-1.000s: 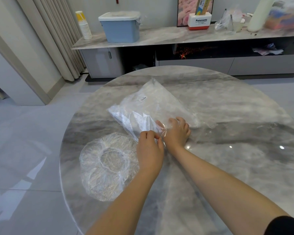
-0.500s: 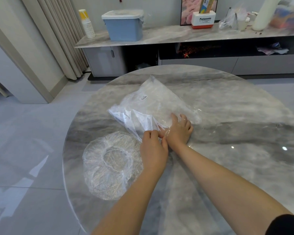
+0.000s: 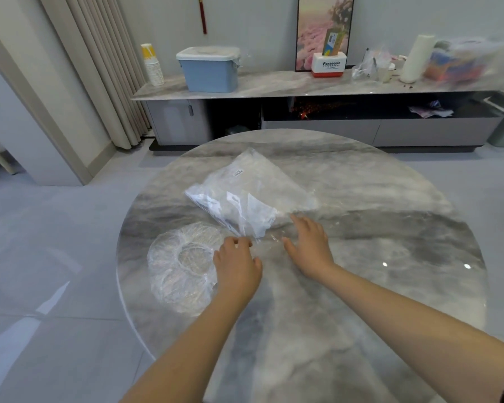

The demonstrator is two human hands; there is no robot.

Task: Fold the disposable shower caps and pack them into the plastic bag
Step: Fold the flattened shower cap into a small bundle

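Observation:
A clear plastic bag [image 3: 253, 193] stuffed with folded white caps lies on the round marble table [image 3: 390, 228], its mouth pointing toward me. A loose, crinkled transparent shower cap [image 3: 184, 263] lies spread out at the table's left edge. My left hand [image 3: 237, 269] hovers between that cap and the bag's mouth, fingers loosely curled and holding nothing. My right hand [image 3: 310, 245] is flat with straight fingers, its fingertips at the bag's near corner.
Behind the table runs a low marble sideboard [image 3: 274, 85] with a blue lidded bin [image 3: 208, 69], a stack of paper cups [image 3: 153, 66], a Panasonic box [image 3: 329, 65] and bagged clutter. Curtains [image 3: 99, 68] hang at the left. Tiled floor surrounds the table.
Both hands let go of the bag's mouth and drew back toward me. The left hand shifted left toward the loose cap. My head lifted, showing more of the room.

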